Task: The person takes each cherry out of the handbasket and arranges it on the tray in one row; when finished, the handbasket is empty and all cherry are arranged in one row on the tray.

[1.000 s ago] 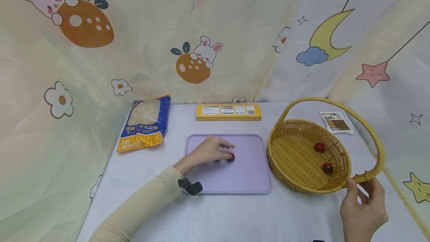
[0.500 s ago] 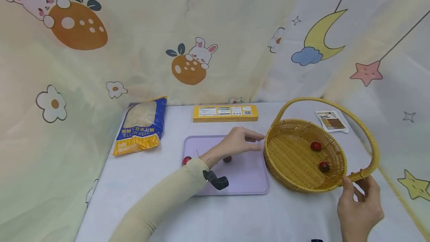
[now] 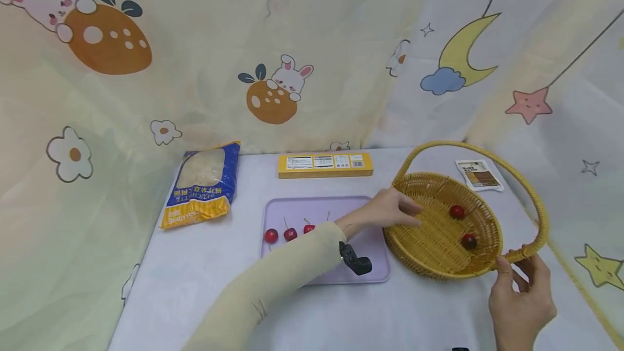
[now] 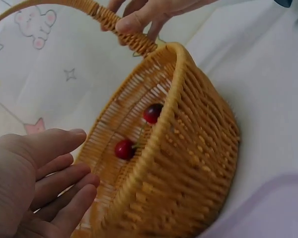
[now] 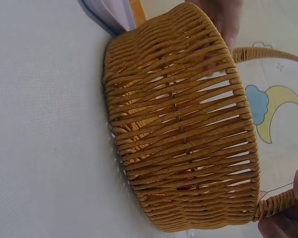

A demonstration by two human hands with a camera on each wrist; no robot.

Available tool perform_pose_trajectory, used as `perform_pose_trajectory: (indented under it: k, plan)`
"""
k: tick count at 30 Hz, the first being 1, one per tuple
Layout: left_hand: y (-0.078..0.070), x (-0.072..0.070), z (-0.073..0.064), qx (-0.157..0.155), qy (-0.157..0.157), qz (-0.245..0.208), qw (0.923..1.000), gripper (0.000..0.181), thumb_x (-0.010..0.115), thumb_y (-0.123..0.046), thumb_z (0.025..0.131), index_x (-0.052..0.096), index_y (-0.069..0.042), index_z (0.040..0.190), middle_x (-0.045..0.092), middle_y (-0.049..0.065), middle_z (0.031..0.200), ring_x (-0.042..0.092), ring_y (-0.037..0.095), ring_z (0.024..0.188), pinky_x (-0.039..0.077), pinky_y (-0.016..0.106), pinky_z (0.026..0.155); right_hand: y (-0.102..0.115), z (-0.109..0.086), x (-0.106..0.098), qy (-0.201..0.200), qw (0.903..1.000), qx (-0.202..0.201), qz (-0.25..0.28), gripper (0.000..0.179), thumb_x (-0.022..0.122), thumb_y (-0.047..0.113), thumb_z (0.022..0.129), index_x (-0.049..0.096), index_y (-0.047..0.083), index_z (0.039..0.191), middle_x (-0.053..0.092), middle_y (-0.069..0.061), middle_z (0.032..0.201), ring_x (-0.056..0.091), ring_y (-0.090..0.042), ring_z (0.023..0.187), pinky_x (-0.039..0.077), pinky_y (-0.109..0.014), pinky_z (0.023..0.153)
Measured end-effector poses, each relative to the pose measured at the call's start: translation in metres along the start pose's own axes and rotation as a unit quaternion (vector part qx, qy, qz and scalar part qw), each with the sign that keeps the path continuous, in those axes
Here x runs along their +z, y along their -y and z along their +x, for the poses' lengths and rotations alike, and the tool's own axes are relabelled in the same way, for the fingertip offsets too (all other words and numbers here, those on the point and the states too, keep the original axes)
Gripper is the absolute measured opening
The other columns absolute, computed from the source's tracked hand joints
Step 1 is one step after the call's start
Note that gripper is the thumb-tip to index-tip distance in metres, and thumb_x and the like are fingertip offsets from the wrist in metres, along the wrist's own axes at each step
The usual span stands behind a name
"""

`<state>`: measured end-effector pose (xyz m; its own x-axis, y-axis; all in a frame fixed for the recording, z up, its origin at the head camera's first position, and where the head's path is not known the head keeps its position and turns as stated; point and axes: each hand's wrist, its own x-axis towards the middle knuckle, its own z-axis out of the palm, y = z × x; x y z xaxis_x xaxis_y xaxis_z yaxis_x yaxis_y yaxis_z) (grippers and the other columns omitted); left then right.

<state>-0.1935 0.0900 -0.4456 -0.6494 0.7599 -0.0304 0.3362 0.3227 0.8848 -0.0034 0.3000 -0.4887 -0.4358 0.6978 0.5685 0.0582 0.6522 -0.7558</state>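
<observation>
My left hand (image 3: 385,209) is over the near-left rim of the yellow wicker basket (image 3: 414,261). Its fingers are slightly bent and apart from the thumb; in the left wrist view I see nothing held between them (image 4: 54,183). Two dark red cherries (image 3: 457,212) lie inside the basket toward its right wall. At the basket's right side, my right hand (image 3: 521,297) grips the lower end of the arched handle (image 3: 538,215). Several cherries with stems (image 3: 290,234) lie on the lilac tray (image 3: 341,278), partly hidden by the left forearm.
A blue and yellow pasta bag (image 3: 202,183) lies at the back left. Behind the tray is a long yellow box (image 3: 325,165). A small white and brown packet (image 3: 480,175) lies behind the basket. A printed cloth (image 3: 205,96) hangs behind the white table.
My left hand has moved right from the cherries on the tray to the basket's rim. More cherries on the tray now show. The right hand still grips the handle.
</observation>
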Motion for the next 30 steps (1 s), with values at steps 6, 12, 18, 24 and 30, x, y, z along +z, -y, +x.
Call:
perform_pose_trajectory:
  k: [6, 12, 18, 24, 30]
  plan:
    - [-0.024, 0.028, 0.029, -0.043, 0.020, 0.021, 0.9987, 0.035, 0.085, -0.028, 0.089, 0.079, -0.019, 0.123, 0.079, -0.012, 0.112, 0.067, -0.008, 0.098, 0.050, 0.009, 0.082, -0.002, 0.000, -0.003, 0.001, 0.9999, 0.006, -0.008, 0.050, 0.080, 0.003, 0.091, 0.067, 0.018, 0.136, 0.053, 0.040, 0.110, 0.058, 0.019, 0.101, 0.046, 0.000, 0.083]
    - [-0.041, 0.055, 0.055, -0.067, 0.034, 0.043, 0.9962, 0.034, 0.084, -0.026, 0.090, 0.079, -0.021, 0.123, 0.079, -0.016, 0.108, 0.066, -0.008, 0.096, 0.049, 0.009, 0.079, 0.001, -0.004, -0.006, 0.000, 0.9998, 0.015, -0.014, 0.051, 0.079, 0.009, 0.093, 0.066, 0.025, 0.139, 0.055, 0.038, 0.113, 0.059, 0.015, 0.107, 0.048, -0.002, 0.086]
    - [-0.052, 0.077, 0.073, -0.076, 0.021, 0.089, 0.9930, 0.028, 0.083, -0.027, 0.091, 0.080, -0.024, 0.119, 0.077, -0.018, 0.108, 0.065, -0.007, 0.096, 0.047, 0.010, 0.076, 0.002, -0.003, -0.006, -0.004, 0.9991, 0.035, -0.024, 0.049, 0.080, 0.012, 0.093, 0.066, 0.027, 0.138, 0.060, 0.032, 0.113, 0.059, 0.014, 0.108, 0.047, -0.001, 0.086]
    - [-0.059, 0.094, 0.087, -0.092, 0.013, 0.145, 0.9851, 0.027, 0.085, -0.032, 0.089, 0.081, -0.029, 0.116, 0.076, -0.022, 0.106, 0.061, -0.009, 0.101, 0.046, 0.009, 0.079, 0.000, -0.005, -0.006, 0.000, 0.9972, 0.057, -0.048, 0.051, 0.079, 0.014, 0.093, 0.064, 0.026, 0.141, 0.069, 0.006, 0.126, 0.058, 0.015, 0.109, 0.046, -0.001, 0.088]
    - [-0.061, 0.107, 0.095, -0.087, 0.029, 0.189, 0.9776, 0.020, 0.084, -0.031, 0.089, 0.082, -0.030, 0.109, 0.075, -0.022, 0.095, 0.061, -0.010, 0.090, 0.045, 0.008, 0.075, 0.002, -0.008, -0.006, 0.002, 0.9961, 0.073, -0.051, 0.053, 0.080, 0.017, 0.093, 0.063, 0.027, 0.142, 0.071, -0.003, 0.129, 0.057, 0.016, 0.107, 0.046, 0.000, 0.088]
